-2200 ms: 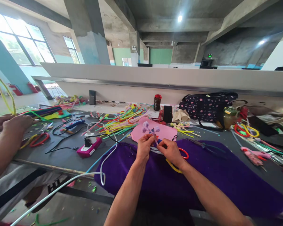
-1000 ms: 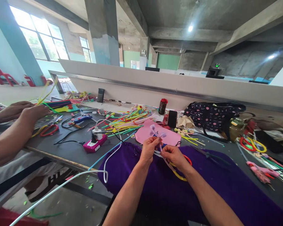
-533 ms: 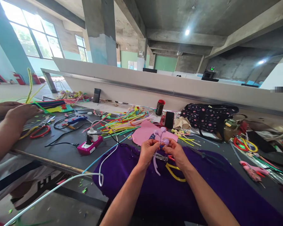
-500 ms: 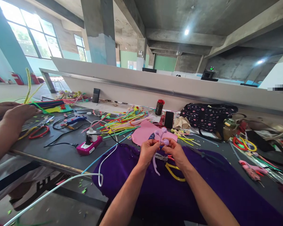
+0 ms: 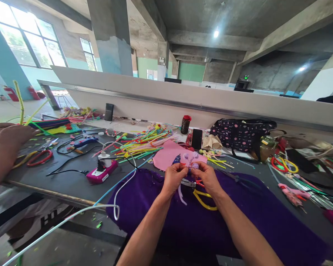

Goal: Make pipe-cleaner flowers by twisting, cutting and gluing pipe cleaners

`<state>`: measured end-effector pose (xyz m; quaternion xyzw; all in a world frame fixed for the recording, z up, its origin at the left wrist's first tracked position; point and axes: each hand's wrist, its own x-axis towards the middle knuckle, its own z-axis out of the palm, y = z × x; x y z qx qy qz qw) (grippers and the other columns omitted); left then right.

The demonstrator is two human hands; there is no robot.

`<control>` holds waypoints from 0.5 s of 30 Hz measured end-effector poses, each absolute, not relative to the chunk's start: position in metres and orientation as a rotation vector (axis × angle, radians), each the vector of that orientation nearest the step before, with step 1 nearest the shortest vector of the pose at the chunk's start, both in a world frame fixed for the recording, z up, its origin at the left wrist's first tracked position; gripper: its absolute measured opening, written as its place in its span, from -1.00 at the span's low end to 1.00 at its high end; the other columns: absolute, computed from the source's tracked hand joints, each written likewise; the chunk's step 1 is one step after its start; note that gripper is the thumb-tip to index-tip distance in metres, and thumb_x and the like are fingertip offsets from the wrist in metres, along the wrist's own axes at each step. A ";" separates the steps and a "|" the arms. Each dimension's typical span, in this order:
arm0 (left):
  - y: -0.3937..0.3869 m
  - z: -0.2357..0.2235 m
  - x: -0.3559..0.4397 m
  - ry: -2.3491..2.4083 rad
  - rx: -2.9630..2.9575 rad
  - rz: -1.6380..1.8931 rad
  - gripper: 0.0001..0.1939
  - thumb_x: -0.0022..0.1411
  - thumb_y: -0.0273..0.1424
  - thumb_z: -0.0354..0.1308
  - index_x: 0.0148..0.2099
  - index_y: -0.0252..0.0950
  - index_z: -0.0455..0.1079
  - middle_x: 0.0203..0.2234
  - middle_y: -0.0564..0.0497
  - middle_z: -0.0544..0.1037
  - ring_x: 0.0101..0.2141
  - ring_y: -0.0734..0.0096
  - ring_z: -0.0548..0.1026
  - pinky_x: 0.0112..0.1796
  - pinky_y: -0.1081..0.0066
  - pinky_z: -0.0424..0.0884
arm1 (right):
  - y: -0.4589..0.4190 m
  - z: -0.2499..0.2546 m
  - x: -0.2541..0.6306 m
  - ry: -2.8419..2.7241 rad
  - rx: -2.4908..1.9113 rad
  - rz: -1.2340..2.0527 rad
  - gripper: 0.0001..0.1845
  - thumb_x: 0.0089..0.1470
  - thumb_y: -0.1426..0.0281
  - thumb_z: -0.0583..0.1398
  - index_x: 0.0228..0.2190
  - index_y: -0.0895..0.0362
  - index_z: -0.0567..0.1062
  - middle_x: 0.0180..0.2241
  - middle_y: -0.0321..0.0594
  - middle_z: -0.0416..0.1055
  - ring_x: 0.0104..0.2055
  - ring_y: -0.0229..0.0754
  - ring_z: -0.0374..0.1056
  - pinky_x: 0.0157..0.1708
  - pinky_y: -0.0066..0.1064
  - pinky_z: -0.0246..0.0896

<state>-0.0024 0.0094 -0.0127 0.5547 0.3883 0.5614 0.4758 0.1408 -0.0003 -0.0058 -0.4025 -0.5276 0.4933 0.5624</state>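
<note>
My left hand [image 5: 173, 180] pinches a light purple pipe-cleaner flower [image 5: 188, 158] at the base of its curled heads. Closed on the same flower from the other side, my right hand [image 5: 209, 178] has its fingertips beside a curled head. Loose purple stem ends [image 5: 181, 195] hang below my left fingers. Beneath my hands, scissors [image 5: 202, 201] with yellow and red handles lie on a dark purple cloth [image 5: 155, 203]. Behind the flower are a pink sheet [image 5: 165, 153] and a small dark blue patterned piece [image 5: 177, 159]. My fingers partly hide where the stems meet.
At left, a co-worker's hands [image 5: 12, 135] hold yellow-green pipe cleaners [image 5: 20, 103]. A magenta power strip [image 5: 102, 173], a white cable [image 5: 72, 217], a pipe-cleaner pile [image 5: 141, 143], a bottle [image 5: 185, 125], a phone [image 5: 197, 139], a bag [image 5: 240, 135] and a pink glue gun [image 5: 292, 193] surround me.
My right hand has gone from pinching the stem below to holding the flower beside my left hand. The heads have tilted, and the stem ends now hang below. The camera view has shifted.
</note>
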 end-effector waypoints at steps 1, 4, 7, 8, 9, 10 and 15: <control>0.010 -0.013 -0.002 0.940 1.341 1.375 -0.77 -0.08 -0.27 0.18 -0.51 -0.37 0.37 -0.67 0.09 0.39 -0.61 0.58 0.28 -0.54 0.55 0.15 | -0.001 -0.006 0.140 -1.236 -0.941 1.174 -0.65 -0.28 0.31 0.32 -0.36 0.15 0.45 -0.53 -0.34 0.38 -0.56 -0.30 0.24 -0.61 -0.50 0.07; 0.010 -0.012 -0.003 0.901 1.235 1.368 -0.76 -0.08 -0.26 0.19 -0.46 -0.38 0.38 -0.67 0.09 0.40 -0.65 0.61 0.26 -0.57 0.56 0.12 | -0.003 -0.004 0.138 -1.237 -0.901 1.229 -0.56 -0.28 0.34 0.32 -0.26 0.12 0.42 -0.43 -0.30 0.41 -0.50 -0.28 0.27 -0.59 -0.51 0.08; 0.007 -0.004 -0.005 0.868 1.128 1.385 -0.73 -0.08 -0.24 0.20 -0.41 -0.38 0.39 -0.64 0.08 0.42 -0.65 0.62 0.26 -0.60 0.56 0.11 | -0.008 -0.001 0.133 -1.270 -0.904 1.281 -0.53 -0.25 0.34 0.31 -0.21 0.10 0.39 -0.32 -0.24 0.43 -0.41 -0.24 0.31 -0.56 -0.51 0.09; 0.006 0.000 -0.005 0.860 1.107 1.402 -0.72 -0.09 -0.24 0.21 -0.41 -0.38 0.39 -0.63 0.07 0.43 -0.64 0.61 0.27 -0.59 0.57 0.12 | -0.010 0.000 0.131 -1.292 -0.910 1.284 -0.55 -0.24 0.33 0.30 -0.21 0.10 0.40 -0.30 -0.22 0.43 -0.38 -0.23 0.32 -0.53 -0.51 0.10; 0.004 0.005 -0.006 0.852 1.093 1.418 -0.72 -0.11 -0.25 0.23 -0.41 -0.38 0.39 -0.63 0.07 0.43 -0.63 0.61 0.28 -0.58 0.57 0.14 | -0.012 0.000 0.129 -1.319 -0.907 1.282 -0.58 -0.22 0.32 0.29 -0.23 0.10 0.41 -0.28 -0.22 0.43 -0.35 -0.22 0.32 -0.50 -0.50 0.12; 0.002 0.009 -0.006 0.843 1.081 1.434 -0.73 -0.13 -0.26 0.24 -0.42 -0.38 0.39 -0.63 0.08 0.42 -0.63 0.62 0.28 -0.58 0.57 0.15 | -0.014 0.001 0.127 -1.348 -0.891 1.276 -0.60 -0.21 0.32 0.29 -0.24 0.10 0.42 -0.27 -0.22 0.43 -0.32 -0.21 0.31 -0.46 -0.48 0.13; -0.004 0.023 -0.003 0.789 1.090 1.500 -0.76 -0.14 -0.31 0.26 -0.43 -0.36 0.37 -0.63 0.12 0.39 -0.60 0.61 0.29 -0.55 0.57 0.18 | -0.018 0.001 0.123 -1.444 -0.812 1.236 -0.80 -0.14 0.30 0.25 -0.42 0.15 0.45 -0.51 -0.32 0.38 -0.51 -0.33 0.22 -0.51 -0.50 0.08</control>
